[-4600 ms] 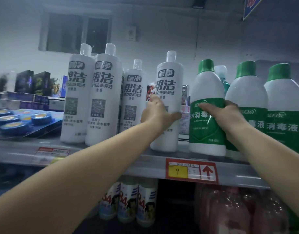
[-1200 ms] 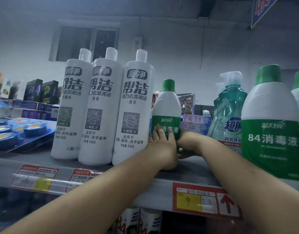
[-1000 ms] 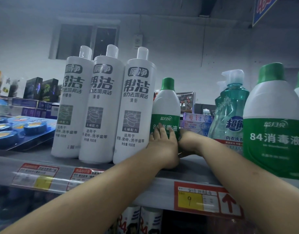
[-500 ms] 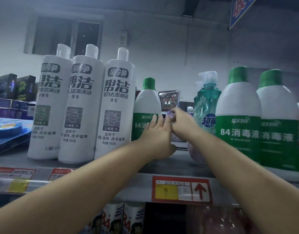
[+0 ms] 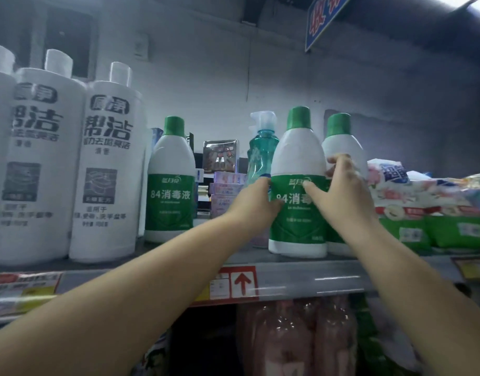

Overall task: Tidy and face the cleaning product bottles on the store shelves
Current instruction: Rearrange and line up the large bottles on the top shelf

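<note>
Up front, both hands (image 5: 253,204) (image 5: 342,196) clasp the green-capped bottle (image 5: 297,158) labelled "84消毒液".

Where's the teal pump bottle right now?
Head view, right of centre: the teal pump bottle stands on the shelf just behind and left of the green-capped bottle that both hands grip.

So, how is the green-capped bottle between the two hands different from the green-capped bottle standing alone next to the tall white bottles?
The held disinfectant bottle stands at the front edge of the shelf; the lone disinfectant bottle sits further back. The left hand and right hand grip the held one and cover part of its label; the lone one is untouched, with its label fully readable. Both stand upright, with green caps, white shoulders and the same green label.
</note>
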`<state>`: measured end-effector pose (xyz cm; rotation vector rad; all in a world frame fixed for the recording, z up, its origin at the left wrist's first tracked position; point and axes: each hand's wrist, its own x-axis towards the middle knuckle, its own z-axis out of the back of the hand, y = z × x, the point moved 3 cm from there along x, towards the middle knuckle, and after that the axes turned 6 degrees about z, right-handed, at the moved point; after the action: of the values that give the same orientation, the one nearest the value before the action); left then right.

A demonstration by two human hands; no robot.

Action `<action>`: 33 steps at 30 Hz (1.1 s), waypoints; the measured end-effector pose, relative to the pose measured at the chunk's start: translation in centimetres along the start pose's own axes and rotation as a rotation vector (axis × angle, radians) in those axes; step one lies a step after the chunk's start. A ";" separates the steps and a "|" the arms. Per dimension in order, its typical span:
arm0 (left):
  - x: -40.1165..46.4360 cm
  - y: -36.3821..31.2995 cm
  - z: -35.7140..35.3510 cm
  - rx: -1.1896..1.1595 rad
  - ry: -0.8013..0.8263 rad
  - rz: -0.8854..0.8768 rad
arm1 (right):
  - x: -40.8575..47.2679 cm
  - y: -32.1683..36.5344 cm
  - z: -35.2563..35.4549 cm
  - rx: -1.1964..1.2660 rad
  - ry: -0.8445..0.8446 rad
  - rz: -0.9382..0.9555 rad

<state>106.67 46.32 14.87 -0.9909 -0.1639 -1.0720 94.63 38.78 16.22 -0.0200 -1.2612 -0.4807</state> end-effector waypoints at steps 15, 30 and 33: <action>-1.2 1.5 1.0 -0.188 -0.200 0.064 | -1.7 -0.3 -3.0 0.199 0.345 -0.172; -2.0 6.8 8.2 0.039 -0.266 0.157 | -1.2 6.9 -9.7 0.355 0.537 0.029; -1.1 7.2 8.1 0.116 -0.226 0.171 | -1.0 6.4 -10.7 0.261 0.461 -0.009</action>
<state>114.50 53.87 14.63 -1.0011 -0.3164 -0.7848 106.41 42.01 13.44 0.3020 -0.8611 -0.3017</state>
